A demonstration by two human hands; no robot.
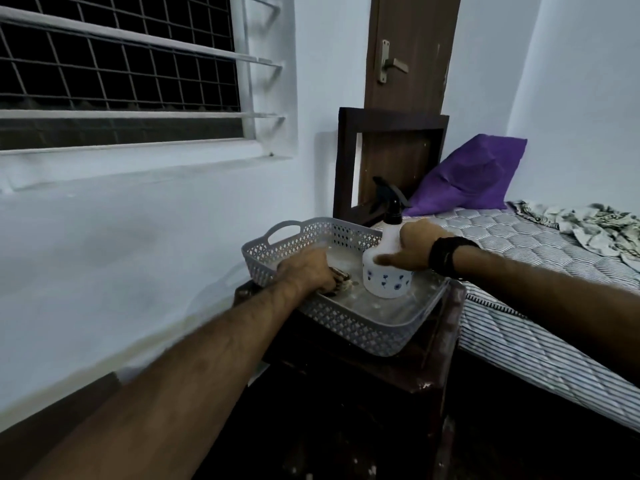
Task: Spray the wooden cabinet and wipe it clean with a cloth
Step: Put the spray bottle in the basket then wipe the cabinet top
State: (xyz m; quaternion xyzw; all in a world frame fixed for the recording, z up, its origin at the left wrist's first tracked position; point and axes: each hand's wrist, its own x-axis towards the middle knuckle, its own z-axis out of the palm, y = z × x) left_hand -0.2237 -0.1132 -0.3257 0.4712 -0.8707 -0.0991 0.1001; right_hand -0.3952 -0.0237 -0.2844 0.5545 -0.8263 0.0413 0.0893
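A grey perforated basket (349, 327) sits on top of the dark wooden cabinet (398, 386). Inside it stands a white spray bottle (386, 271) with blue flower prints and a black trigger head. My right hand (414, 247) wraps around the bottle's body from the right. My left hand (308, 271) reaches into the basket on the left and closes over a dark striped cloth (343, 280), which is mostly hidden under the fingers.
A bed with a striped mattress (540, 306) lies right of the cabinet, with a purple pillow (474, 174) and a crumpled sheet (595, 226). A dark wooden frame (346, 161) leans behind the cabinet. The white wall and a barred window (121, 64) are on the left.
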